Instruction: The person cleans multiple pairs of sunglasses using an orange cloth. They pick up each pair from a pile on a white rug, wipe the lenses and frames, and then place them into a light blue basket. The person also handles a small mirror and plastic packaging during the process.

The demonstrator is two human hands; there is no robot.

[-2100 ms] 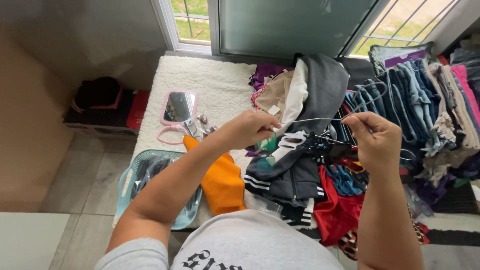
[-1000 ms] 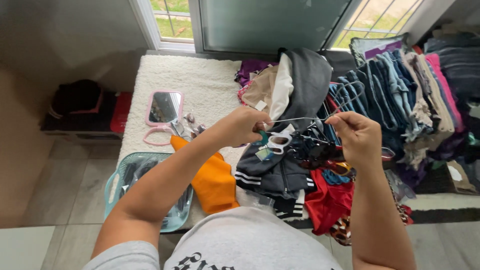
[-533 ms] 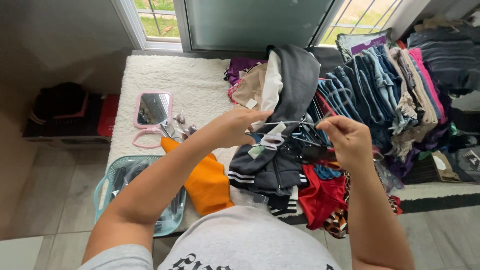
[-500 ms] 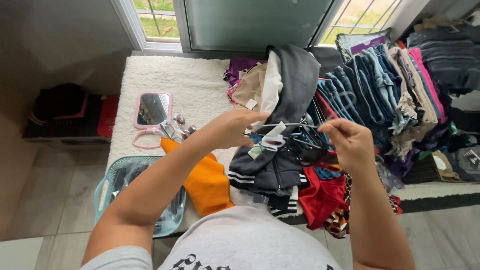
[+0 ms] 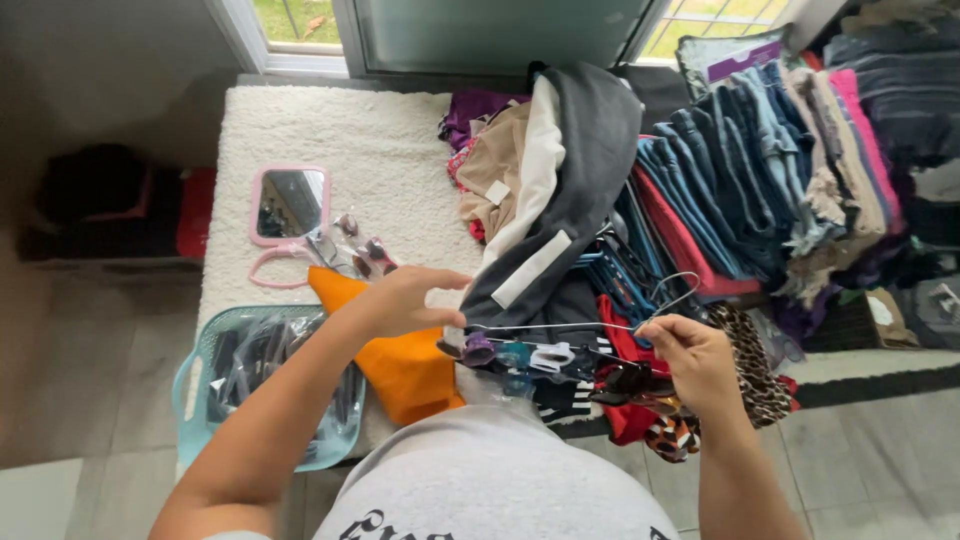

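At centre frame, the left hand [image 5: 405,300] and right hand [image 5: 690,362] pinch opposite ends of a wire hanger [image 5: 560,327], fingers closed on it above the clothes pile [image 5: 600,300], seemingly mid-untangling, which likely needs a steady, level pull.

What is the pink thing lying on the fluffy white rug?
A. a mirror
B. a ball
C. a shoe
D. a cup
A: the pink thing is a flat frame with shiny glass and a handle, lying on the white rug left of the clothes pile.
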